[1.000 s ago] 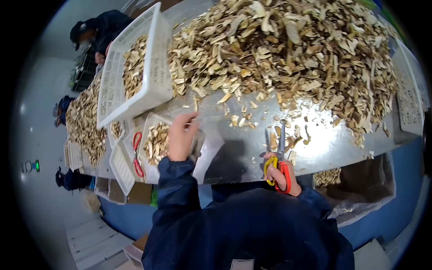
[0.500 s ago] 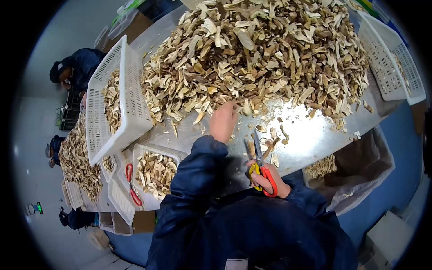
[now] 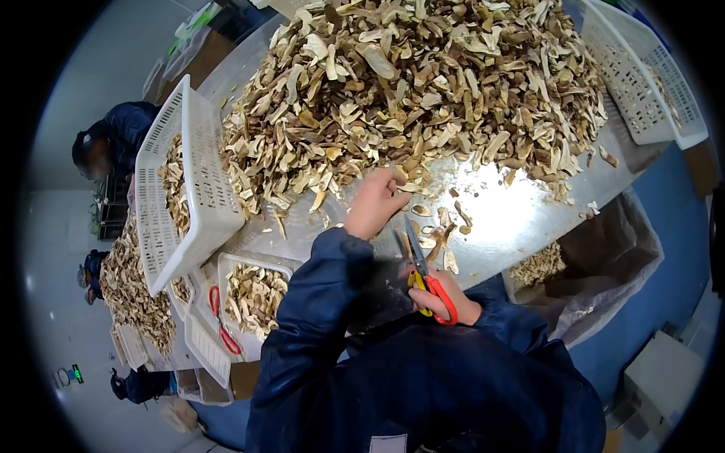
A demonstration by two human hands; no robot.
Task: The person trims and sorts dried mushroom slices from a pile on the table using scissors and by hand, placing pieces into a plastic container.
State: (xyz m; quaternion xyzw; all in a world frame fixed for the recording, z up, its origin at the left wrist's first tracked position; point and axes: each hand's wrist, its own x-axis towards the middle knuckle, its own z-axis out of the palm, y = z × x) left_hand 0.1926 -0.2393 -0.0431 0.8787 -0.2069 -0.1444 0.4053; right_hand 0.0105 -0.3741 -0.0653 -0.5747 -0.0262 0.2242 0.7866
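At the near edge of a large heap of dried mushroom slices, my left hand is closed, thumb and index finger around a pale mushroom slice. Part of that grip is hidden by the fingers. Closer to my body, my right hand grips scissors with red and yellow handles. Their blades are parted and point away from me, toward the left hand. Just beyond the blades, several loose mushroom pieces lie on the metal table.
A white slotted basket with slices stands left, another basket far right. A shallow tray of slices and red-handled scissors lie left. A lined bin sits below the right edge. Other people are at far left.
My left hand has turned a little, its thumb now apart from the curled fingers. My right hand and the scissors have shifted slightly left and up. The whole view has tilted a little.
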